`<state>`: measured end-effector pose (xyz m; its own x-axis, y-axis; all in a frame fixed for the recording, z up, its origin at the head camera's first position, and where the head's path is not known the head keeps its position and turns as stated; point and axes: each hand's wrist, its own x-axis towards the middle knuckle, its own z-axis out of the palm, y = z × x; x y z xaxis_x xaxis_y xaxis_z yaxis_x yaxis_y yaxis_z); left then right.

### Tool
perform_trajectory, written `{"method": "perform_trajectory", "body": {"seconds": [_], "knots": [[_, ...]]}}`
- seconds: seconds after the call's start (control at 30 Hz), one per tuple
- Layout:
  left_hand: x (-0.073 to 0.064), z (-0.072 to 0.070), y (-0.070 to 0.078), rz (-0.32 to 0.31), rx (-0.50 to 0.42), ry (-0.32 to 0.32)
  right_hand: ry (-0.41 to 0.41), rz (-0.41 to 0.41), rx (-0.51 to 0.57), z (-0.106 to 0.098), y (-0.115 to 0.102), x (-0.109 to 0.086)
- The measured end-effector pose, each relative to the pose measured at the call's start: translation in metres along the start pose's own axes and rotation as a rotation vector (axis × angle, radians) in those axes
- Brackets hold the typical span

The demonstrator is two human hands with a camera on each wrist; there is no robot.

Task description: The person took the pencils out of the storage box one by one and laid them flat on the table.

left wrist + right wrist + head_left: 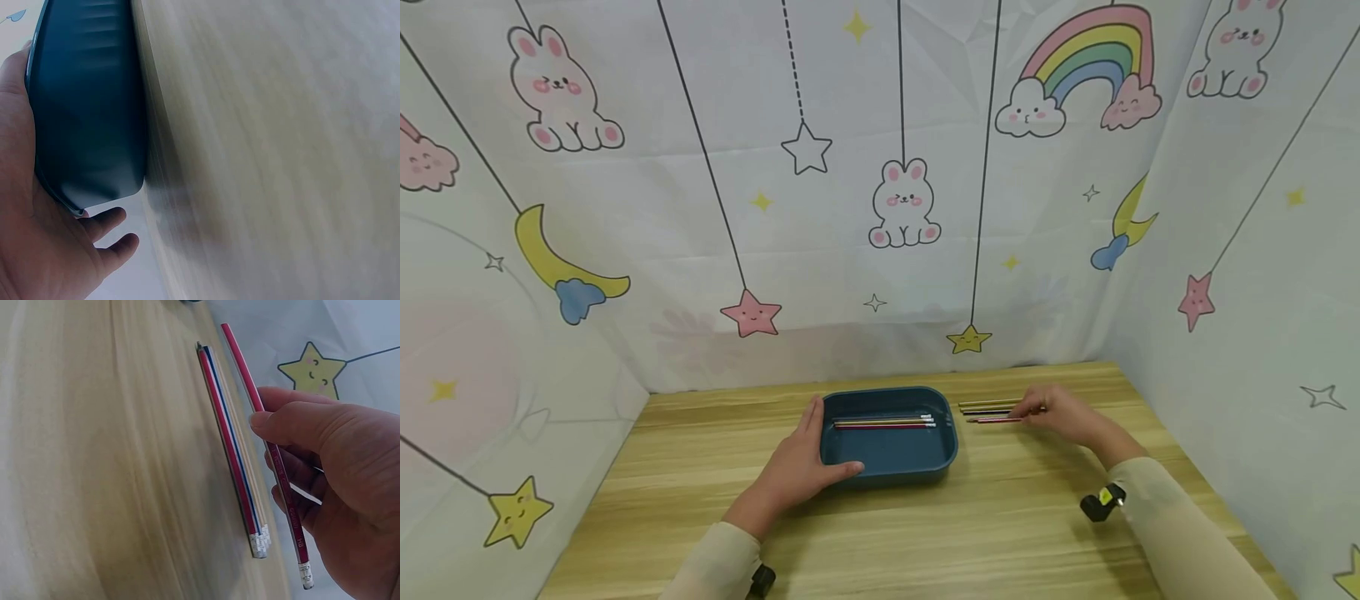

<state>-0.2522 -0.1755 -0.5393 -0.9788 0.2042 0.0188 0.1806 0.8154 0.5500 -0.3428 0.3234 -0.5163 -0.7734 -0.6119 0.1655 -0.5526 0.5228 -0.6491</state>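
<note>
A dark blue rectangular box [891,457] sits on the wooden table. Inside it lie several pencils [883,422], eraser ends to the right. My left hand [797,467] rests at the box's near left corner, fingers straight along the left wall and thumb along the near rim. To the right of the box, my right hand [1060,415] pinches a red pencil [289,506] between thumb and fingers. In the right wrist view that pencil slants, its white-banded eraser end toward the wrist. Beside it lies a row of pencils [230,447] in red, blue and pale gold.
The wooden table [700,475] reaches back to a white curtain [820,250] printed with rabbits, stars and a rainbow. The curtain also hangs at both sides. A small black device sits on each wrist.
</note>
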Motion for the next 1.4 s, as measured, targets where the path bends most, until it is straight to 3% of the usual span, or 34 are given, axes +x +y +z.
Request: {"method": "perform_trajectory", "body": {"seconds": [0.4,0.8,1.4], "knots": [[0.0,-0.001,0.0,-0.003,0.008,0.0,0.024,0.005,-0.051,0.012,0.012,0.003],[0.0,0.0,0.0,0.004,0.003,0.004,0.053,-0.044,-0.068,0.023,0.015,0.007],[-0.002,-0.002,0.002,-0.007,-0.006,-0.005,0.049,-0.001,-0.11,0.03,0.018,0.009]]}}
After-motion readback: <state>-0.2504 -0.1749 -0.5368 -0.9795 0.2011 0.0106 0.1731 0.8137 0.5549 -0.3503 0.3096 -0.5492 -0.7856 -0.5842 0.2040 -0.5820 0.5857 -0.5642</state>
